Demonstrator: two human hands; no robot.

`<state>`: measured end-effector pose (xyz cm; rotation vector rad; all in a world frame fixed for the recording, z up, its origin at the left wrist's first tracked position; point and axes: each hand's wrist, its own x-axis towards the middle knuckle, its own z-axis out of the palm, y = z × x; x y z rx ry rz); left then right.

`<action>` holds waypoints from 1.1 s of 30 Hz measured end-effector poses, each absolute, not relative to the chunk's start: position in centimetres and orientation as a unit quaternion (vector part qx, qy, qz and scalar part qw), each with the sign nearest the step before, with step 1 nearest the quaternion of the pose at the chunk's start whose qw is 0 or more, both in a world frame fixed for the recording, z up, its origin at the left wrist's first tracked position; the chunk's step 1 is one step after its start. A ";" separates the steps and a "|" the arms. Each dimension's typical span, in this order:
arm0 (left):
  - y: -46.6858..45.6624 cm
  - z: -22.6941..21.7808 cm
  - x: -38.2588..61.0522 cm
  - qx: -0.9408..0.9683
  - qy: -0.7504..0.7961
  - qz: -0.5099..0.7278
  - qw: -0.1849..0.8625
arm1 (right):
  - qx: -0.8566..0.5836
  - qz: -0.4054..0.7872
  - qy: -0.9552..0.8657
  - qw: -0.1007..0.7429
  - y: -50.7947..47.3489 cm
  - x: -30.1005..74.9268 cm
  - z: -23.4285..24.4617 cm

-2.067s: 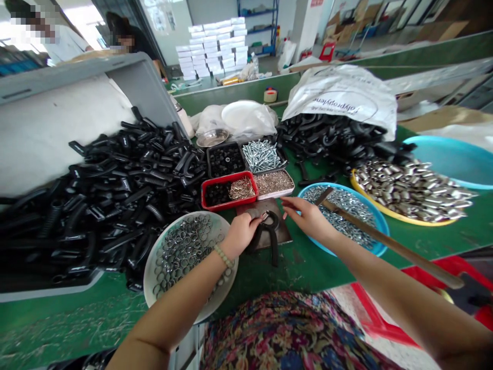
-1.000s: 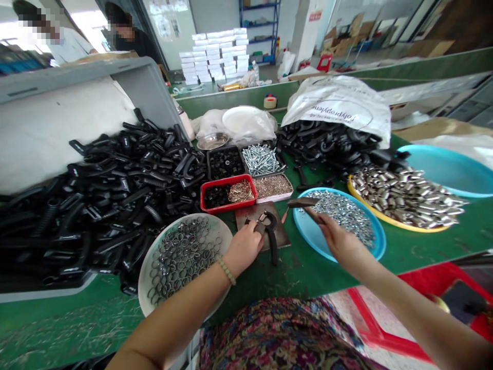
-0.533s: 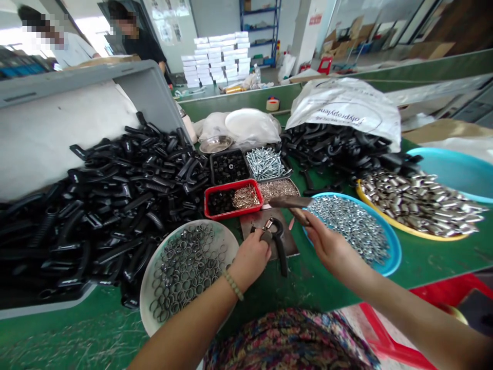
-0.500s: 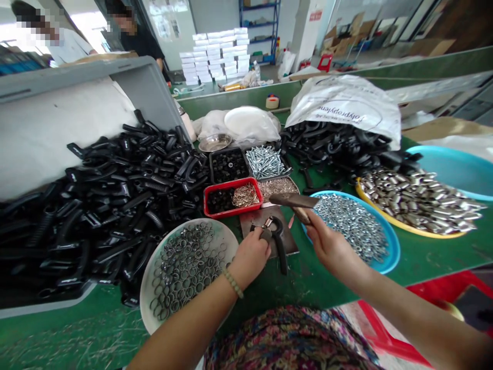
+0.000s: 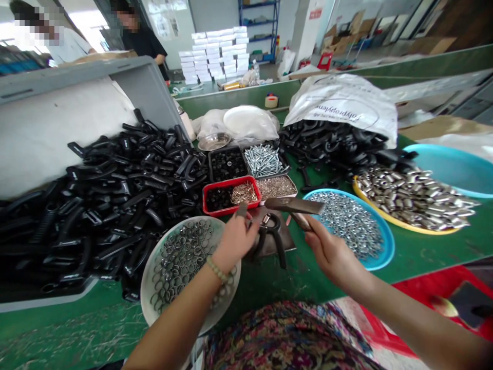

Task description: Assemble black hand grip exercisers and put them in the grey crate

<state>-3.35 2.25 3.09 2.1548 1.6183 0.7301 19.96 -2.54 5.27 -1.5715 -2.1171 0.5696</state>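
My right hand (image 5: 333, 252) grips a hammer (image 5: 295, 205) by its handle, with the long metal head raised over the steel plate (image 5: 289, 241). On that plate lies a black curved plastic part (image 5: 278, 244) with a ring-shaped end and a small shiny metal piece (image 5: 266, 219) at it. My left hand (image 5: 235, 239) is just left of the black part, fingers apart, the index finger in a grey cover reaching to the front edge of the red tray (image 5: 215, 210). That tray holds copper-coloured pins (image 5: 243, 193) and small black pieces (image 5: 219, 198).
A white bowl of metal rings (image 5: 154, 246) sits below my left forearm. Black handles (image 5: 127, 185) fill the grey crate at left. Behind are silver screws (image 5: 265, 160); at right, a blue basin (image 5: 388, 259) and shiny metal sleeves (image 5: 416, 200). Two people stand far left.
My left hand has left the black part and moved up and left to the red tray. The hammer stays raised in my right hand, its head slightly shifted.
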 end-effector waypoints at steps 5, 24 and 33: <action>11.5 6.0 -0.3 0.824 0.535 0.177 0.062 | -0.568 0.223 -0.780 0.138 -3.1 19.7 4.8; 14.3 4.4 3.9 0.824 0.513 0.169 0.172 | -0.651 0.187 -0.662 0.320 -3.3 22.6 3.2; 2.8 0.9 -0.5 0.730 0.516 0.310 0.323 | -0.645 0.221 -0.658 0.319 -3.4 22.3 1.5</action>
